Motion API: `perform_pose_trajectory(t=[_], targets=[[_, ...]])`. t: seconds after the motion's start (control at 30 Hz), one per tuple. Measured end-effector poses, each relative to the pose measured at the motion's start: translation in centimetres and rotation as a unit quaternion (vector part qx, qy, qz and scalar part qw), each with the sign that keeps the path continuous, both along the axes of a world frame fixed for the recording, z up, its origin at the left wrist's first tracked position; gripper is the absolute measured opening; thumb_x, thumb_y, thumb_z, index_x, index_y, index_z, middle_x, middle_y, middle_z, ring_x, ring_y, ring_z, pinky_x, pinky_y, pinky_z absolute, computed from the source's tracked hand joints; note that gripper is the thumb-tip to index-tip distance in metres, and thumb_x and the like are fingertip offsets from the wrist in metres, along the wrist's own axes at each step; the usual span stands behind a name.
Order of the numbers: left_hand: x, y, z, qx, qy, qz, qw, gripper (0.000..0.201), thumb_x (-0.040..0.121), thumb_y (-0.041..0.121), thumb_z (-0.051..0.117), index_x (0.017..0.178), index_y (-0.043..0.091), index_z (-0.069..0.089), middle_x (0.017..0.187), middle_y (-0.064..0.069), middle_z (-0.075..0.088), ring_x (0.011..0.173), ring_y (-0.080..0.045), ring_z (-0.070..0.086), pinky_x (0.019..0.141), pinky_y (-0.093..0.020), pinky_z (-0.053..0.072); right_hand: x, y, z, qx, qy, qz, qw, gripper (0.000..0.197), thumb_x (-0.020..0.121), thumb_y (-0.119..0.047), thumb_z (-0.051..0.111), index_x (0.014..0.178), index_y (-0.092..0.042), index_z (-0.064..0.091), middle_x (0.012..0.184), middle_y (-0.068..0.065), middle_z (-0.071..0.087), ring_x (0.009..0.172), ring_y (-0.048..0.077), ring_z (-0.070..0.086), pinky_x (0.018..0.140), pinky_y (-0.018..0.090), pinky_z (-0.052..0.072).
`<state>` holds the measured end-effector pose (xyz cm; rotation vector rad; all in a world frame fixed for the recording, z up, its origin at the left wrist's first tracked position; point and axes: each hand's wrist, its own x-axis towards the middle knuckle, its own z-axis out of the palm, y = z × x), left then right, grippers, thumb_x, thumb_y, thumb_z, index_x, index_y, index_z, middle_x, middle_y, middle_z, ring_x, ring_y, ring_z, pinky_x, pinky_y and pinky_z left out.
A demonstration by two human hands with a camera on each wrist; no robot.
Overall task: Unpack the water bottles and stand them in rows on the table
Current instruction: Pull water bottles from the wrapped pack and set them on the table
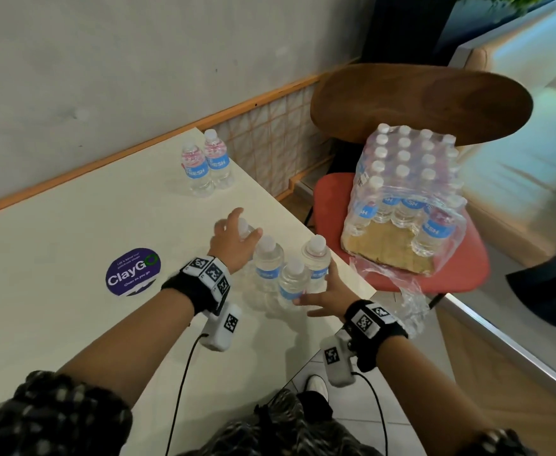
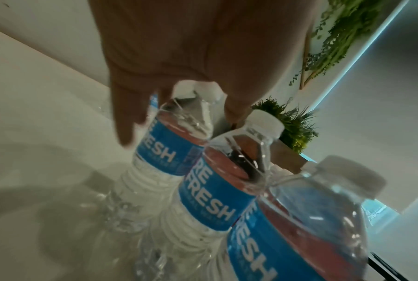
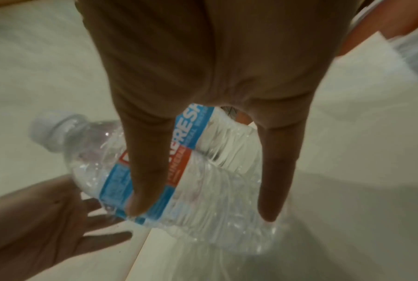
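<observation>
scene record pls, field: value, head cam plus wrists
surface: cream table, purple round ClayGo sticker
far pair: two clear plastic blue-label water bottles upright by the wall
near group: four same bottles upright by the table's right edge
left hand: fingers curled over the far-left bottle's white cap
right hand: straight fingers against the nearest bottle
supply: torn shrink-wrapped bottle pack on red chair seat

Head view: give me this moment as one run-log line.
left hand: over bottle cap | right hand: fingers against bottle cluster | pair of bottles: standing at far edge | pack: on chair, torn open
</observation>
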<state>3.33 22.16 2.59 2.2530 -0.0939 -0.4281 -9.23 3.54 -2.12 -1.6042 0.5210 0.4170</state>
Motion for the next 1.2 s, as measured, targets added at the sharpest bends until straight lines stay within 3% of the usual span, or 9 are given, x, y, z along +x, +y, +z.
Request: perform_pose_trajectory(t=[0.07,0.17,0.37,0.5,0.67,0.77,0.97,1.1,1.2], targets=[[0.3,0.0,0.0,-0.064,0.024,-0.024,0.997,0.046,0.094,0.020,0.051,0.136,0.022,0.033,0.126,-0.013,0.046,0.117,-0.036,0.048,0.096,-0.047,0.044,0.6,1.1,-0.2,0.008,-0.006,0.005,1.000,0.108,0.066,-0.009,0.084,0.132,-0.053,0.011,0.134,-0.009,0.041,0.115,0.024,0.054,0.080,0.047,0.057],[0.8,0.2,0.9,-0.098,0.061,-0.018,0.993,0.032,0.096,0.013,0.044,0.125,0.023,0.038,0.117,-0.007,0.042,0.100,-0.029,0.047,0.079,-0.047,0.053,1.2,2.5,-0.5,0.008,0.009,0.028,1.000,0.120,0.061,-0.011,0.086,0.139,-0.050,0.004,0.135,-0.008,0.039,0.116,0.026,0.052,0.077,0.047,0.058],[1.6,1.4,1.3,-0.084,0.091,-0.020,0.992,0.040,0.097,0.024,0.048,0.135,0.021,0.035,0.123,-0.003,0.041,0.115,-0.026,0.044,0.097,-0.041,0.044,2.1,5.0,-0.9,-0.017,0.015,0.045,0.999,0.124,0.049,-0.020,0.091,0.133,-0.053,0.006,0.134,-0.004,0.038,0.112,0.026,0.055,0.071,0.050,0.059],[1.7,1.4,2.0,-0.035,0.040,-0.037,0.998,0.062,0.097,0.030,0.049,0.148,0.011,0.020,0.149,-0.010,0.030,0.136,-0.023,0.033,0.108,-0.030,0.026,2.6,5.7,-0.9,-0.022,0.020,0.077,0.997,0.129,0.053,-0.018,0.090,0.136,-0.054,-0.001,0.137,-0.008,0.033,0.118,0.027,0.050,0.073,0.047,0.059],[0.5,-0.8,4.6,0.166,-0.150,-0.125,0.967,0.068,0.093,0.044,0.050,0.149,0.023,0.019,0.160,-0.001,0.005,0.148,-0.022,-0.001,0.117,-0.053,0.007,2.4,2.4,0.0,-0.044,0.038,0.116,0.992,0.107,0.071,-0.004,0.079,0.147,-0.035,0.010,0.132,-0.002,0.036,0.120,0.024,0.046,0.085,0.042,0.054],[-1.1,-4.6,6.2,0.150,-0.223,-0.215,0.939,0.051,0.092,0.042,0.051,0.139,0.025,0.041,0.156,0.000,0.023,0.147,-0.021,0.012,0.116,-0.055,0.014,2.0,-2.3,0.3,-0.071,0.072,0.074,0.992,0.076,0.074,-0.006,0.077,0.138,-0.025,0.040,0.141,0.007,0.040,0.122,0.023,0.047,0.089,0.037,0.052],[-4.1,-13.6,3.9,0.132,-0.138,-0.330,0.924,0.040,0.089,0.036,0.055,0.125,0.020,0.056,0.139,0.000,0.044,0.130,-0.021,0.043,0.107,-0.041,0.037,0.4,-12.1,0.6,-0.202,0.052,-0.018,0.978,0.048,0.074,-0.024,0.076,0.115,-0.018,0.052,0.104,-0.003,0.055,0.100,0.021,0.055,0.074,0.028,0.049],[-3.2,-18.7,3.2,0.135,-0.095,-0.322,0.932,0.053,0.090,0.028,0.057,0.140,0.016,0.044,0.151,-0.009,0.025,0.136,-0.028,0.035,0.109,-0.032,0.031,0.1,-17.4,0.6,-0.232,0.006,-0.191,0.954,0.084,0.077,-0.012,0.074,0.145,-0.012,0.027,0.139,0.013,0.041,0.127,0.029,0.044,0.100,0.037,0.041],[-1.6,-21.2,3.2,0.124,-0.111,-0.306,0.937,0.062,0.089,0.025,0.057,0.146,0.023,0.033,0.157,-0.008,0.015,0.139,-0.029,0.032,0.111,-0.030,0.031,0.7,-20.6,0.2,-0.244,-0.041,-0.263,0.933,0.098,0.070,-0.015,0.079,0.147,-0.014,0.018,0.145,0.013,0.033,0.133,0.030,0.036,0.109,0.044,0.035]])
